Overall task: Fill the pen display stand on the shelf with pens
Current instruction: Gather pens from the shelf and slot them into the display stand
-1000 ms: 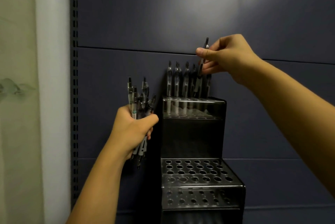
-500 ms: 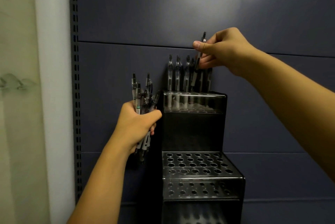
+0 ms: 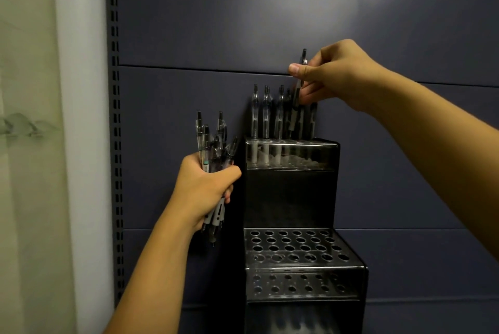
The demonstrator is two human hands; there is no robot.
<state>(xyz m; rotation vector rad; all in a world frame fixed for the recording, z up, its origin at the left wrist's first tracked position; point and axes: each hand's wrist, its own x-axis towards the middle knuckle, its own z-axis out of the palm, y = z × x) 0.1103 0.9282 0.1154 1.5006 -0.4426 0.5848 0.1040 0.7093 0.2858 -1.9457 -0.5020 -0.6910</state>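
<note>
Black stand point(image 3: 290, 193), top tier filling: right hand point(image 3: 337, 74) pinches pen point(image 3: 297, 98), needs a free hole; left hand point(image 3: 205, 187) grips spares point(image 3: 213, 144)

Head camera, single view | faces forward, slightly down, at a dark back panel point(image 3: 270, 22) | close range, within arm's reach of the stand point(image 3: 291, 198) | both forearms enter from below

Shelving unit: dark blue back panel point(image 3: 270, 22) with a slotted black upright point(image 3: 114, 117) at its left edge. Black tiered pen display stand point(image 3: 290, 195) stands against the panel, right of the upright; its base is out of view. Row of pens point(image 3: 266, 112) stands upright in the stand's top tier; the holes of the lower tiers are unfilled.
</note>
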